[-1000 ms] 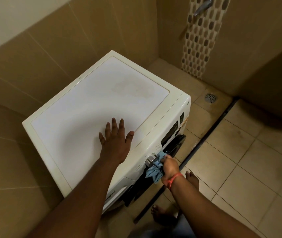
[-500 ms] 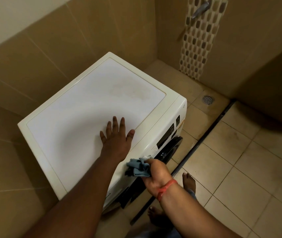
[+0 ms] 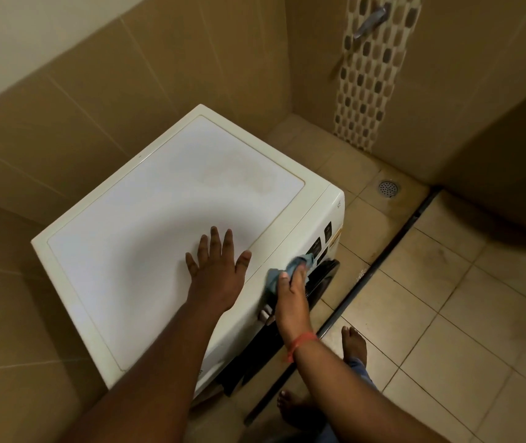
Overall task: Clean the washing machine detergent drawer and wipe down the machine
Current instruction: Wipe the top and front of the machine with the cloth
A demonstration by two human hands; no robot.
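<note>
A white front-loading washing machine [image 3: 146,225] stands in a tiled corner, its flat top facing me. My left hand [image 3: 215,270] lies flat on the top near the front edge, fingers spread, holding nothing. My right hand [image 3: 292,292] presses a crumpled blue cloth [image 3: 287,266] against the control panel [image 3: 320,243] on the machine's front, just above the dark round door [image 3: 322,279]. A red thread circles my right wrist. The detergent drawer is hidden behind my arms.
Beige tiled walls close in behind and left of the machine. A wall tap [image 3: 370,20] sits on a mosaic strip at the back right. A floor drain [image 3: 388,187] and a dark floor channel [image 3: 383,254] lie right of the machine. My bare feet [image 3: 354,342] stand by its front.
My right hand has carried the blue cloth rightward along the front panel, from near the left part toward the display. My left hand has stayed flat on the top.
</note>
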